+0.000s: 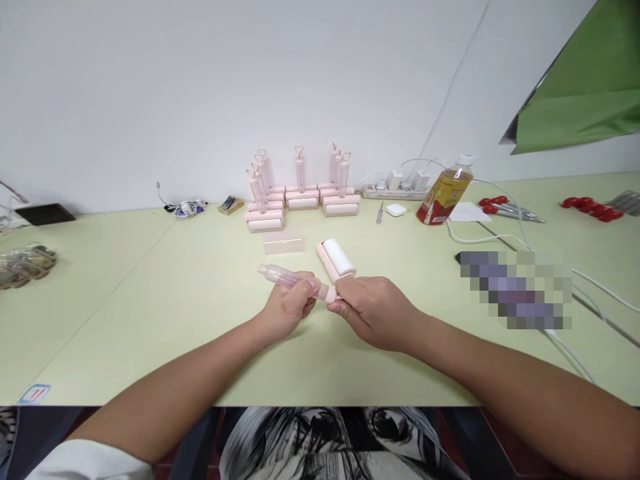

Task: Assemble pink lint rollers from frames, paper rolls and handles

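Observation:
A translucent pink tube (283, 275) lies tilted between my hands, over the table. My left hand (293, 303) is closed round its middle, thumb on top. At the tube's right end, by its pink collar, my right hand (377, 310) is closed in a pinch; what its fingers hold there is mostly hidden. Just beyond my right hand rests a pink-and-white roller (337, 259). A translucent pink cover (283, 242) sits behind the tube.
Several pink rollers with upright handles (302, 199) line the wall. To the right are a drink bottle (445, 193), a power strip (395, 193), a small screwdriver (379, 213), white cables and red-handled tools (593, 207). A cable bundle (186, 209) lies back left.

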Tool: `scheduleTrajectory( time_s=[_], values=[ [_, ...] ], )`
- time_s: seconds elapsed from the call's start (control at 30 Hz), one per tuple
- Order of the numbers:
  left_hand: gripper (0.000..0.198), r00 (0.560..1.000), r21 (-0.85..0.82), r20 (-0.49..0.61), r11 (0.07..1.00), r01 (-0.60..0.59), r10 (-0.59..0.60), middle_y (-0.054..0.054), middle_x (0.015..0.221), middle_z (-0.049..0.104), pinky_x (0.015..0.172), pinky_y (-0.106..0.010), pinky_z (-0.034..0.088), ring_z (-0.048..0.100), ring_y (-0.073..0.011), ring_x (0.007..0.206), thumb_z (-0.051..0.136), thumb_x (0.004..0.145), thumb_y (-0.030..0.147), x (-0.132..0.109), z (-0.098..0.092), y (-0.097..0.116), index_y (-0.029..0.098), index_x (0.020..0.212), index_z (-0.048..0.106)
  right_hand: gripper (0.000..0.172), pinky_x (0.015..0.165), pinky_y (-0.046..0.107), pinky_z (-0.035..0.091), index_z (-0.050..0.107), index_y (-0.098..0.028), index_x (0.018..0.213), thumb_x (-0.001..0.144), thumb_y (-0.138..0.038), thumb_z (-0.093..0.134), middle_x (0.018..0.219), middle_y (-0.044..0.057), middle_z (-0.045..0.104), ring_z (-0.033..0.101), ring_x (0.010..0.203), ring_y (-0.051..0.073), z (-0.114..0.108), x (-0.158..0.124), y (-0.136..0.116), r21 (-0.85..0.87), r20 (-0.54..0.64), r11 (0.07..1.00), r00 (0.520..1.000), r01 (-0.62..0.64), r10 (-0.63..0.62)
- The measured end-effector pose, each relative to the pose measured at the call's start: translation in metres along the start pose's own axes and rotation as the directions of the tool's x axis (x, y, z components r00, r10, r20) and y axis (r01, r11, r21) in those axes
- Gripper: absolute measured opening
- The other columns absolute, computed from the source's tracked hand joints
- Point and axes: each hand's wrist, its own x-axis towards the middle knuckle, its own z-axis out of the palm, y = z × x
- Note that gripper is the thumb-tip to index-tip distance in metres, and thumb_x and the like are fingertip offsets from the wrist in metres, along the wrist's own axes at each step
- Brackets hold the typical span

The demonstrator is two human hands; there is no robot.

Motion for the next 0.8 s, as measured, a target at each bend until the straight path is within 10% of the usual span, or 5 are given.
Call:
scheduleTrajectory(
  time_s=[0.8],
  values=[
    [0.046, 0.999, -0.161, -0.023, 0.987, 0.028, -0.032, 0.008, 0.048, 0.028, 0.041, -0.021, 0.014, 0.019, -0.0034, 0.040, 0.060, 0.076, 0.051, -0.0040, 0.0084, -0.0039, 0.020, 0.056, 0.033, 0.032, 0.052, 0.026, 0.028, 0.040, -0.021, 0.071, 0.100, -0.032, 0.033, 0.060, 0.001, 0.051, 0.042, 0.052, 0.014, 0.0053, -0.0019, -0.0070, 0.162, -0.035, 0.986, 0.999, -0.034, 0.040]
  ],
)
